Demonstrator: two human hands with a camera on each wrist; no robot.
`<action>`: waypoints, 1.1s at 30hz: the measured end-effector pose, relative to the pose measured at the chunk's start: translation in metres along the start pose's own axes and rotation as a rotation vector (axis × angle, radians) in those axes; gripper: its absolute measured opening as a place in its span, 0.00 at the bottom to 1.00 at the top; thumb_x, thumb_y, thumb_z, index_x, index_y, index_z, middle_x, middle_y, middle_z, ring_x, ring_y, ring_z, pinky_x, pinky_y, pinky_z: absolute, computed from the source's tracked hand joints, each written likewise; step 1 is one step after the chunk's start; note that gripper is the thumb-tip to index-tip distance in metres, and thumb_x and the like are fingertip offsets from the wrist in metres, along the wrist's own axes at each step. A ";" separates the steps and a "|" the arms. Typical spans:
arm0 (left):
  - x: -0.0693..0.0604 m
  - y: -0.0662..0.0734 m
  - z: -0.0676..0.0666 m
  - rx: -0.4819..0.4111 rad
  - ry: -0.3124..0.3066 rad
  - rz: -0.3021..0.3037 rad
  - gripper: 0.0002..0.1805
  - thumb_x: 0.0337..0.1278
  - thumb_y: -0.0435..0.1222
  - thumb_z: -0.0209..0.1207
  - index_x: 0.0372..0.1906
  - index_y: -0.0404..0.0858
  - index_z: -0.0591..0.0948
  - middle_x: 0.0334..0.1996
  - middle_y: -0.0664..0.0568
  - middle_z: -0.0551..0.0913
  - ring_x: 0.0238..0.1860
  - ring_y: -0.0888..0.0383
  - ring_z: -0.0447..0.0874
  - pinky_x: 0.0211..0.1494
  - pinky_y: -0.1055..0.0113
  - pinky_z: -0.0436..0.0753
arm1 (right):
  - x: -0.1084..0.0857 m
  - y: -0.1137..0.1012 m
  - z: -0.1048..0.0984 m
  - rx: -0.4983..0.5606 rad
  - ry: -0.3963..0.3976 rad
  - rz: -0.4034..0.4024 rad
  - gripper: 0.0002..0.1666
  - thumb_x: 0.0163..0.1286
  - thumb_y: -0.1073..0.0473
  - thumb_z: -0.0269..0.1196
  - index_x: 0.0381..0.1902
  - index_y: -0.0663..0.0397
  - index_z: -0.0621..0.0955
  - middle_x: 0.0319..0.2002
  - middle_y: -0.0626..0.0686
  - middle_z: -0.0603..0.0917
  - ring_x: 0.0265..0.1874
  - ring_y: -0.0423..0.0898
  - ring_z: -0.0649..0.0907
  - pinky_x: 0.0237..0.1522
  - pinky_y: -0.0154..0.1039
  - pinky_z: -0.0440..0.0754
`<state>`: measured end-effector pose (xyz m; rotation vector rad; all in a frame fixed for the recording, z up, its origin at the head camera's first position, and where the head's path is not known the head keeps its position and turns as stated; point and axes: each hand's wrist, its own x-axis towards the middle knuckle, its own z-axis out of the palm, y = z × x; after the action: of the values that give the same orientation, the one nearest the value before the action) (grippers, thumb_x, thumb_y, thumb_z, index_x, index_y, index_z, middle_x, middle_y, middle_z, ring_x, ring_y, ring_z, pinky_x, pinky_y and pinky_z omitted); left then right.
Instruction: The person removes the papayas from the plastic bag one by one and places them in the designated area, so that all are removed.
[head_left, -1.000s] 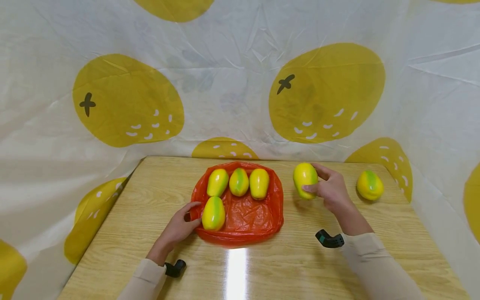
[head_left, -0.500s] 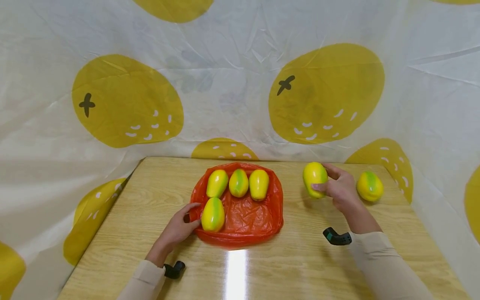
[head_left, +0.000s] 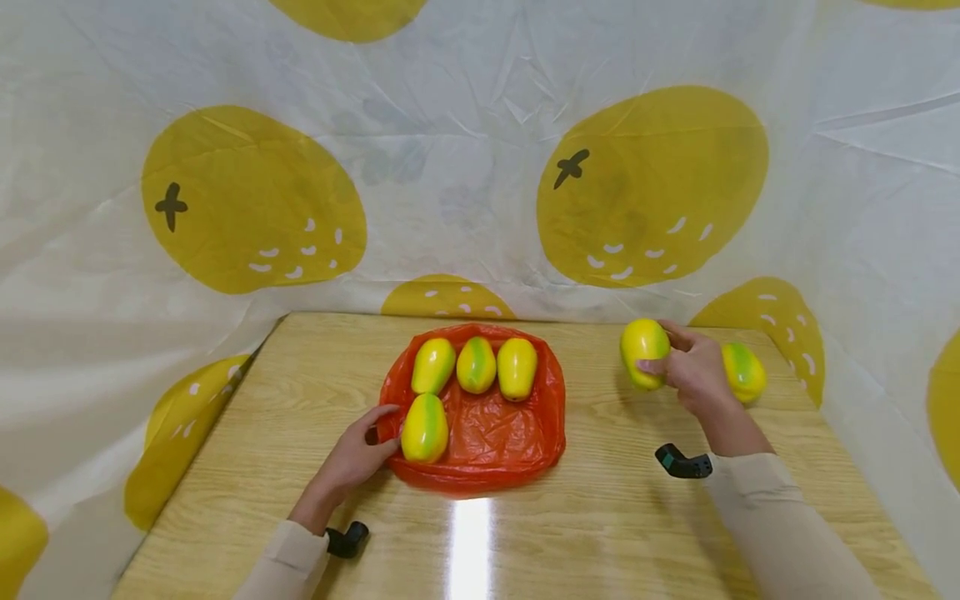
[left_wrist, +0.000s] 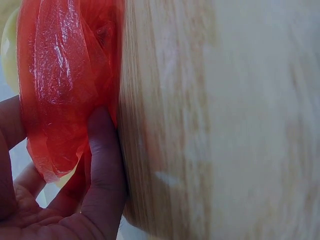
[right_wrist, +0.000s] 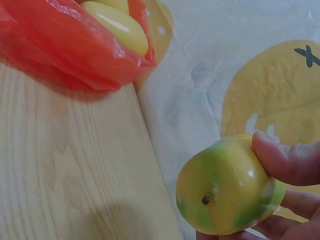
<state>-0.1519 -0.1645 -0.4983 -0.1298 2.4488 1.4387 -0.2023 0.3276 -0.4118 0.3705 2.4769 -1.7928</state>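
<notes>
A red plastic bag [head_left: 495, 433], spread like a shallow basket, holds several yellow-green fruits: three in a back row and one fruit [head_left: 424, 428] at front left. My left hand [head_left: 358, 450] grips the bag's left edge; in the left wrist view its thumb and fingers [left_wrist: 102, 150] lie around the red plastic [left_wrist: 60, 65]. My right hand [head_left: 697, 373] holds another fruit [head_left: 643, 353] above the table, right of the bag; the right wrist view shows the thumb on top of this fruit [right_wrist: 225, 185] and fingers beneath.
One more fruit [head_left: 744, 373] lies on the wooden table [head_left: 600, 533] at the right, partly behind my right hand. A cloth [head_left: 450, 167] with large yellow fruit prints hangs behind and beside the table. Black devices [head_left: 682, 462] sit at both wrists.
My right hand has moved to the right with its fruit, away from the bag and closer to the fruit on the table. The left hand and the bag have stayed nearly still.
</notes>
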 end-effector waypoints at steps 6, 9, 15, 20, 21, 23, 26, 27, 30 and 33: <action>0.000 0.000 -0.001 0.014 -0.001 -0.006 0.30 0.70 0.40 0.63 0.74 0.53 0.72 0.79 0.43 0.63 0.74 0.40 0.64 0.76 0.36 0.69 | 0.002 0.001 -0.009 -0.029 0.011 0.006 0.55 0.68 0.66 0.70 0.84 0.50 0.53 0.82 0.66 0.56 0.45 0.42 0.75 0.35 0.27 0.79; 0.001 0.000 0.000 0.014 0.001 0.005 0.30 0.70 0.39 0.63 0.74 0.53 0.72 0.79 0.43 0.63 0.75 0.40 0.63 0.77 0.36 0.69 | 0.004 0.002 -0.014 -0.036 0.020 0.002 0.55 0.68 0.67 0.69 0.84 0.51 0.53 0.81 0.67 0.58 0.34 0.39 0.72 0.30 0.29 0.74; 0.002 0.000 0.001 0.008 0.004 0.007 0.30 0.70 0.38 0.62 0.74 0.52 0.72 0.79 0.43 0.63 0.74 0.41 0.64 0.77 0.38 0.70 | 0.008 0.005 -0.020 -0.020 0.036 0.008 0.55 0.68 0.68 0.70 0.84 0.52 0.53 0.81 0.68 0.58 0.42 0.40 0.75 0.35 0.25 0.80; 0.000 0.000 0.000 0.013 0.003 0.004 0.30 0.70 0.38 0.62 0.74 0.52 0.72 0.80 0.43 0.63 0.75 0.41 0.63 0.77 0.37 0.68 | 0.011 0.006 -0.025 -0.014 0.055 0.023 0.56 0.67 0.68 0.70 0.84 0.51 0.51 0.82 0.66 0.55 0.62 0.53 0.72 0.39 0.23 0.83; 0.000 0.000 0.000 0.014 0.003 0.005 0.30 0.70 0.38 0.62 0.74 0.52 0.72 0.80 0.43 0.63 0.75 0.41 0.63 0.77 0.37 0.68 | 0.011 0.006 -0.026 -0.018 0.061 0.024 0.56 0.67 0.68 0.70 0.84 0.51 0.52 0.82 0.66 0.55 0.62 0.54 0.72 0.39 0.23 0.83; 0.000 0.000 0.000 0.018 0.004 0.005 0.30 0.70 0.39 0.62 0.74 0.52 0.72 0.80 0.42 0.63 0.76 0.40 0.63 0.78 0.36 0.67 | 0.012 0.006 -0.028 -0.015 0.066 0.026 0.56 0.67 0.68 0.70 0.84 0.52 0.52 0.82 0.66 0.55 0.63 0.53 0.72 0.39 0.23 0.84; 0.000 0.000 0.000 0.020 0.005 0.003 0.30 0.70 0.39 0.62 0.74 0.52 0.72 0.80 0.42 0.62 0.75 0.40 0.63 0.78 0.36 0.67 | 0.014 0.007 -0.031 -0.016 0.072 0.027 0.56 0.67 0.69 0.70 0.84 0.51 0.51 0.83 0.66 0.54 0.63 0.53 0.73 0.39 0.23 0.84; 0.001 0.000 0.000 0.020 0.006 0.002 0.30 0.70 0.39 0.62 0.74 0.52 0.72 0.80 0.42 0.62 0.75 0.40 0.63 0.78 0.36 0.67 | 0.014 0.008 -0.031 -0.021 0.079 0.025 0.56 0.67 0.69 0.70 0.84 0.52 0.52 0.82 0.66 0.55 0.64 0.53 0.73 0.39 0.23 0.83; 0.000 0.000 -0.001 0.018 0.007 0.002 0.30 0.70 0.39 0.63 0.74 0.52 0.72 0.80 0.42 0.62 0.76 0.40 0.62 0.78 0.36 0.67 | 0.017 0.009 -0.033 -0.024 0.097 0.017 0.56 0.66 0.70 0.70 0.84 0.54 0.52 0.82 0.67 0.55 0.68 0.58 0.70 0.38 0.20 0.81; 0.000 0.000 -0.001 0.016 0.007 0.000 0.30 0.70 0.39 0.63 0.74 0.52 0.72 0.80 0.42 0.63 0.77 0.39 0.62 0.78 0.35 0.67 | 0.019 0.010 -0.034 -0.027 0.113 0.003 0.56 0.65 0.71 0.70 0.83 0.57 0.53 0.81 0.68 0.57 0.71 0.63 0.67 0.38 0.17 0.79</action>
<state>-0.1524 -0.1651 -0.4983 -0.1316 2.4651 1.4212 -0.2153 0.3654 -0.4135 0.4868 2.5708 -1.7830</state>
